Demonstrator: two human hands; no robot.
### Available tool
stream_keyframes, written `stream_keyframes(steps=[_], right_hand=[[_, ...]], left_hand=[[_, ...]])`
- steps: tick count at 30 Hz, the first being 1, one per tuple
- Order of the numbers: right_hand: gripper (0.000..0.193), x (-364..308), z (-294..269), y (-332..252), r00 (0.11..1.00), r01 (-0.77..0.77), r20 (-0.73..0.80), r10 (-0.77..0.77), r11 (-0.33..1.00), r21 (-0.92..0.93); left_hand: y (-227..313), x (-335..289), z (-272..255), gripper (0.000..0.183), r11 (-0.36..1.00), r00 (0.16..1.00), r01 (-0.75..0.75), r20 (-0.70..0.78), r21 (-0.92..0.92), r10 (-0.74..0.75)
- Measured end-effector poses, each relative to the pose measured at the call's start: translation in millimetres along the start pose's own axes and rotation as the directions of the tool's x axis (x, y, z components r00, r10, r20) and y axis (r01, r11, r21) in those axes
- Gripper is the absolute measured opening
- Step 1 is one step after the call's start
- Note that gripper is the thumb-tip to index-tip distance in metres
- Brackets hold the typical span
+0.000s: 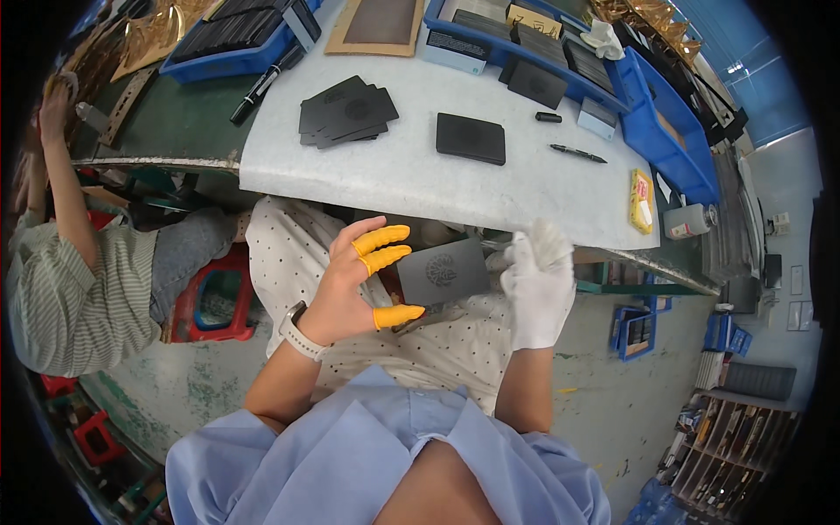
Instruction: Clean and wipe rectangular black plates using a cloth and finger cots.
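Observation:
A dark rectangular card [444, 271] with a round emblem is held in front of my lap, below the table edge. My left hand [354, 280], with yellow finger cots on the thumb and two fingers, grips the card's left side. Close by its right edge is my right hand [535, 293] in a white glove, fingers drawn in. A blurred whitish bit [552, 248] shows at the top of that glove; I cannot tell what it is. On the table ahead lie a fanned pile of black cards [346, 112] and a neat black stack [471, 138].
Blue bins [669, 131] line the table's far right, and another blue bin [229, 63] stands far left. A marker [256, 94], a pen [577, 153], a yellow packet [641, 201] and a bottle [689, 221] lie about. At left a person [96, 280] sits on a red stool [217, 306].

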State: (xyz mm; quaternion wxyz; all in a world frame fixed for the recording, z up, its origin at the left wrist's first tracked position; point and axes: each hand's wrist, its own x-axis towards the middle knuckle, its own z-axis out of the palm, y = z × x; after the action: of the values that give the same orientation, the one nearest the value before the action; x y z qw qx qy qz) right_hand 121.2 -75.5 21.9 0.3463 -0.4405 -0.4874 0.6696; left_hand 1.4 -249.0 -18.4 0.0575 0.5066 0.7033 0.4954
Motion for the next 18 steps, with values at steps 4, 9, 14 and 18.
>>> stream_keyframes(steps=[4, 9, 14, 18], right_hand=[[0.029, -2, -10, -11, 0.996, -0.092, 0.003, 0.092, 0.995, -0.047], [0.030, -16, -10, 18, 0.925, 0.203, 0.333, -0.184, 0.979, -0.020], [0.019, -7, -7, 16, 0.997, -0.047, 0.062, 0.049, 0.998, -0.029], [0.023, -1, -16, 41, 0.937, -0.172, 0.326, 0.125, 0.978, 0.118]], left_hand=[[-3, -1, 2, 0.058, 1.000, 1.000, 0.007, -0.003, 0.018, -0.007], [1, 4, 9, 0.061, 0.998, 1.000, -0.015, 0.003, 0.058, 0.015], [-1, 0, 7, 0.063, 1.000, 0.998, -0.003, -0.062, 0.027, 0.005], [6, 7, 19, 0.070, 0.990, 0.996, -0.081, -0.043, -0.113, 0.076]])
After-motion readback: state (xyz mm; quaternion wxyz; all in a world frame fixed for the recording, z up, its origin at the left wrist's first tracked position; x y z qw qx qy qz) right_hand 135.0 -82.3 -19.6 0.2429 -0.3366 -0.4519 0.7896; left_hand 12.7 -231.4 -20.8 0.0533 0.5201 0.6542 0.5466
